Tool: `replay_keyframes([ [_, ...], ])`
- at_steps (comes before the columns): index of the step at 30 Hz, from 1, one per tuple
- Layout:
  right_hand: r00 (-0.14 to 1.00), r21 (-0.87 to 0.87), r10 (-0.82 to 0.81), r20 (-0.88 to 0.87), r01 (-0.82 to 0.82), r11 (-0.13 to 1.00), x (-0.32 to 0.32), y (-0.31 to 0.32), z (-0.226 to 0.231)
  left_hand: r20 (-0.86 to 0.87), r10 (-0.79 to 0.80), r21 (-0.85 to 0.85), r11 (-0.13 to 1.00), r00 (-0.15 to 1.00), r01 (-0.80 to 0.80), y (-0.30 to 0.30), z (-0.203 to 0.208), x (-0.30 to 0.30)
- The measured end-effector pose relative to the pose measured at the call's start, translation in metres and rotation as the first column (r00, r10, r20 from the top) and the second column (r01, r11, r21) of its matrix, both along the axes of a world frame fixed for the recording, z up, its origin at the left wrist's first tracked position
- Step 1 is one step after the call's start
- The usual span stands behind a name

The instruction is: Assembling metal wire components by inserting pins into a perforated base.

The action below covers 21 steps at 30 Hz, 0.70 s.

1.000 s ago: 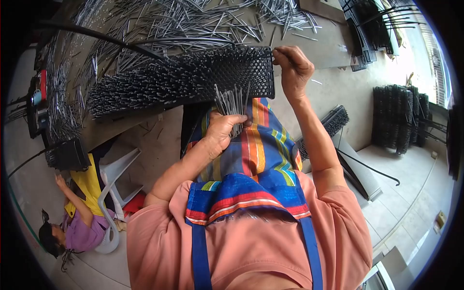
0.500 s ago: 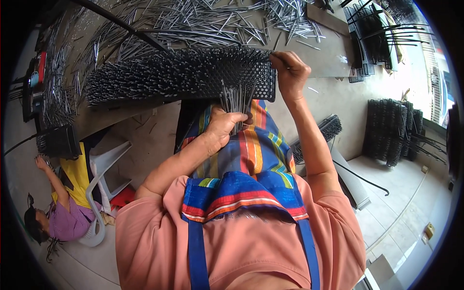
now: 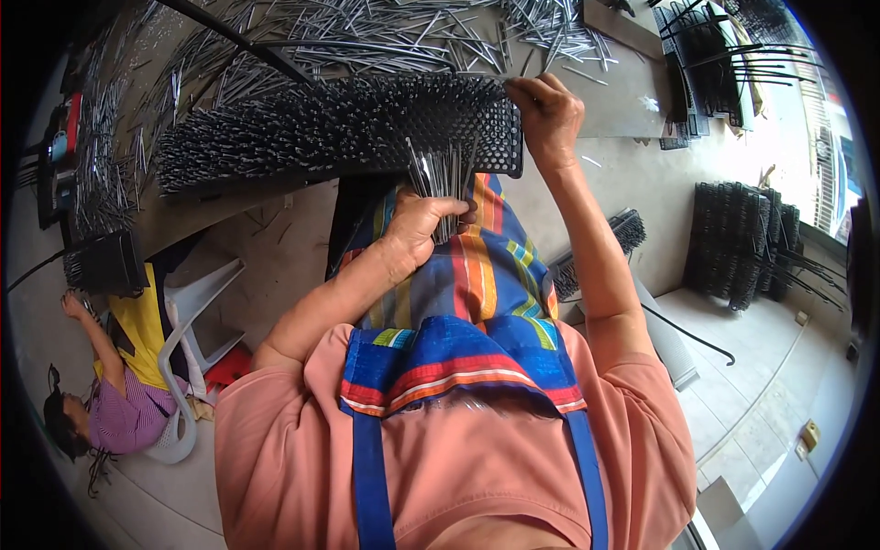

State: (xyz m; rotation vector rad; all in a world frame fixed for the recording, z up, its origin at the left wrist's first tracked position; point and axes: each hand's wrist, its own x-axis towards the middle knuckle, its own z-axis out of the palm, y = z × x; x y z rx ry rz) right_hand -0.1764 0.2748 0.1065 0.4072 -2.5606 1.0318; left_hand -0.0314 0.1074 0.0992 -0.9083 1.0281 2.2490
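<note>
The bundle of thin grey strips [image 3: 438, 179] stands upright in the left hand [image 3: 423, 222], thumb and fingers wrapped closely around it, tips fanning out above the fist. Just beyond that hand lies the black perforated panel [image 3: 502, 147], dense with strips to the hand's left, its bare holes toward the right hand [image 3: 548, 115]. There, thumb and fingertips are drawn together at the panel's far corner; whether they pinch a strip or only the rim, I cannot tell. Good handling, I judge, wants the left grip snug yet loose enough to free single strips, tips spread, and the right fingertips light, lest the panel tip. Below the left hand hangs the striped apron [image 3: 500, 252]; beyond the panel, loose strips [image 3: 367, 46] lie scattered.
</note>
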Motion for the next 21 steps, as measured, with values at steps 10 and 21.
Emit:
replay_keyframes([
  [10, 0.998, 0.263, 0.056, 0.028, -0.062, 0.963, -0.006, 0.0, 0.006, -0.049, -0.031, 0.06, 0.998, 0.998, 0.034, -0.001, -0.001, 0.005],
  [21, 0.975, 0.357, 0.184, 0.123, -0.216, 0.909, -0.009, 0.006, 0.01, -0.091, -0.042, 0.081, 0.995, 0.995, 0.05, -0.002, 0.001, 0.003],
])
